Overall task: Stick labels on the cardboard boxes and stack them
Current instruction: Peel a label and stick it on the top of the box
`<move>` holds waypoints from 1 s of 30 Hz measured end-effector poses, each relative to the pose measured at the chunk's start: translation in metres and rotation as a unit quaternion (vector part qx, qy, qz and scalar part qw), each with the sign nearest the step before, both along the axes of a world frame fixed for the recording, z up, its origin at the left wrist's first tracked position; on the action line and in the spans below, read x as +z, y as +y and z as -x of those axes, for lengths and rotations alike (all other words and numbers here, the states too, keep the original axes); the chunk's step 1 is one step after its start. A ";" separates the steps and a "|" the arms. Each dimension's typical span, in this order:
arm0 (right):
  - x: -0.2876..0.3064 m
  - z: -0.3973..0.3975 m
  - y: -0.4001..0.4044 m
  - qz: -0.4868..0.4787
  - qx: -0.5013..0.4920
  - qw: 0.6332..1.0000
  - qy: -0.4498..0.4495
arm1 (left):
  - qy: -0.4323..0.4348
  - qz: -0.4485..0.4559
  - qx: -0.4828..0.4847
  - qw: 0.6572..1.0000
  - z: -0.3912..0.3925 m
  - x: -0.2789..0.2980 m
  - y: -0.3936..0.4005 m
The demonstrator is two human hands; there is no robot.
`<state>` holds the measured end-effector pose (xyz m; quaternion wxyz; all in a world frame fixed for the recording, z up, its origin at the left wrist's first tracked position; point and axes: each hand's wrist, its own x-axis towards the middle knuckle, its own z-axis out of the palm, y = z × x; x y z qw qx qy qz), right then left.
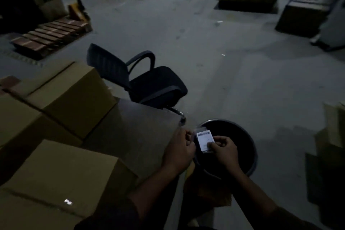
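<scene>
I'm looking down over the right edge of the grey worktable, and both hands are hovering just past its corner, above the round black bin sitting on the concrete floor. Open floor is stretching ahead and to the right, wide between the table and the brown cartons at the right edge; straight ahead, a black office chair with curved armrests is crowding the table's far corner. To the left, plain brown cardboard boxes are filling the tabletop, one nearer box lying close by my left forearm, so room there is tight. More stacked cartons and a wooden pallet are lining the far left. Now the fingers: my right hand is curling, thumb and forefinger pinching the lower edge of a small white barcode label, holding it upright over the bin. My left hand is curling too, fingertips bunched against the label's left edge, seemingly nipping its backing, though in this dim light I cannot tell the exact contact.
</scene>
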<state>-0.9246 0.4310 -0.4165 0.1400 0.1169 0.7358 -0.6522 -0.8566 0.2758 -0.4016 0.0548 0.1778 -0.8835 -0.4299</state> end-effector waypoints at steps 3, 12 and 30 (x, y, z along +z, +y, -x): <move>-0.031 0.014 0.026 -0.041 -0.054 0.997 -0.038 | -0.066 0.006 -0.071 0.995 0.029 -0.027 0.026; -0.094 0.042 0.041 -0.113 -0.068 0.980 -0.148 | -0.204 0.043 -0.148 0.967 0.055 -0.067 0.049; -0.027 0.028 -0.043 -0.044 0.144 0.987 0.052 | -0.031 -0.030 0.089 0.995 0.030 -0.002 -0.006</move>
